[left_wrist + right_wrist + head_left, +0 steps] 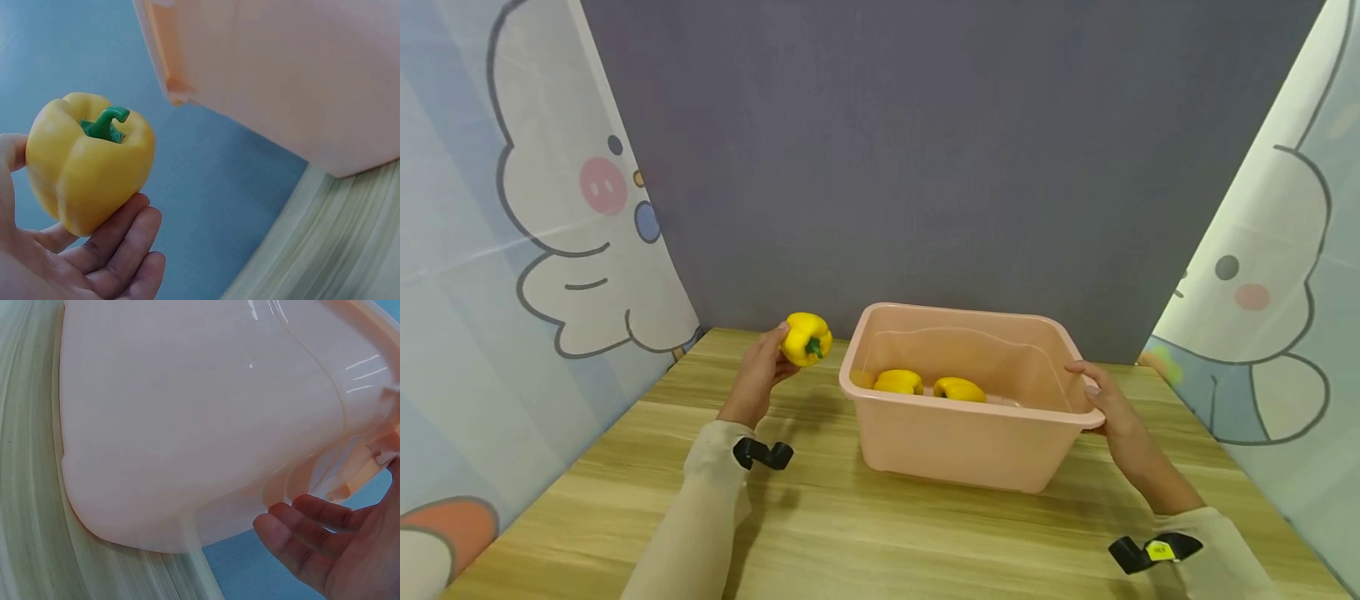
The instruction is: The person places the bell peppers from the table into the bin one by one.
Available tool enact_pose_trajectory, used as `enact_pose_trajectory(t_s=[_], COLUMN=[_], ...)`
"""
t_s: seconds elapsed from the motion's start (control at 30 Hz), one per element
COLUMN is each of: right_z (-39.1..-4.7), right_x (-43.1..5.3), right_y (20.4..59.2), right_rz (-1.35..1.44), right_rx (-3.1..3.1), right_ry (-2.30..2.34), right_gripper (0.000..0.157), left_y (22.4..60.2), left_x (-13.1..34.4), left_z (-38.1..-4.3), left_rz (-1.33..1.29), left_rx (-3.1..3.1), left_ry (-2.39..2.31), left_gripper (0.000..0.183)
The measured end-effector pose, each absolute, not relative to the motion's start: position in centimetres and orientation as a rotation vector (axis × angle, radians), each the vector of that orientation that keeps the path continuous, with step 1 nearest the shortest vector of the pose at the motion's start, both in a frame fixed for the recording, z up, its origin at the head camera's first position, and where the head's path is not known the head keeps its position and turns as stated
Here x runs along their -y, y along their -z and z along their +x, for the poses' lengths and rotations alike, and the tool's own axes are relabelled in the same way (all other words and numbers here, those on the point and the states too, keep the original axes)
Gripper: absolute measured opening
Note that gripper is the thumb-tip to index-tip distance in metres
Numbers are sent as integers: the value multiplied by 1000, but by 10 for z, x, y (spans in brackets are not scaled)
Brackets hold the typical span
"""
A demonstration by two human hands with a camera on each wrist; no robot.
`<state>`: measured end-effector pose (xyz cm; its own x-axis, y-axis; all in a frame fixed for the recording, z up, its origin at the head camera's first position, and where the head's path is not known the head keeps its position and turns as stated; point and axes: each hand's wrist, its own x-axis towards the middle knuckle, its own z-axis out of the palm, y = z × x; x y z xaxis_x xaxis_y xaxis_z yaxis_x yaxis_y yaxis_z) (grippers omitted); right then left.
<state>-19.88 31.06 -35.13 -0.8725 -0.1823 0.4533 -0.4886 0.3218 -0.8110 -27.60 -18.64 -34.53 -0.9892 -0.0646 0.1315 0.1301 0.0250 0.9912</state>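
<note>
My left hand (762,371) holds a yellow bell pepper (806,340) above the table, left of a pink plastic tub (955,442). In the left wrist view the pepper (90,165) sits between thumb and fingers, its green stem facing up. My right hand (1108,408) grips the tub's right end, thumb over the rim and fingers beneath it. The right wrist view shows those fingertips against the tub's outer wall (187,425). Inside the tub lie two more yellow bell peppers, one at the left (898,382) and one near the middle (959,389), partly hidden by the front rim.
The tub stands on a wood-grain table (820,533). A dark grey panel (955,158) rises behind it. Cartoon-printed sheets flank the table on the left (460,250) and right (1315,333). Each wrist carries a black strap-like mount (763,454).
</note>
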Motion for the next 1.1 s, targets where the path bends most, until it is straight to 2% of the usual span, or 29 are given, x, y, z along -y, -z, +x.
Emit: enact_pose_trajectory(t_s=[0.7,1.1], right_z=[-197,-196], right_x=[-309,-310], right_y=[350,351], right_rz=[609,606], right_rx=[2332,2327], right_ry=[-1534,-1550], right_gripper=[40,39], left_y=[331,322], left_x=[162,150], left_z=[-269,-258], left_rz=[-73,-177], left_rx=[1996,1943], left_ry=[2143,2165], left_gripper=[59,52])
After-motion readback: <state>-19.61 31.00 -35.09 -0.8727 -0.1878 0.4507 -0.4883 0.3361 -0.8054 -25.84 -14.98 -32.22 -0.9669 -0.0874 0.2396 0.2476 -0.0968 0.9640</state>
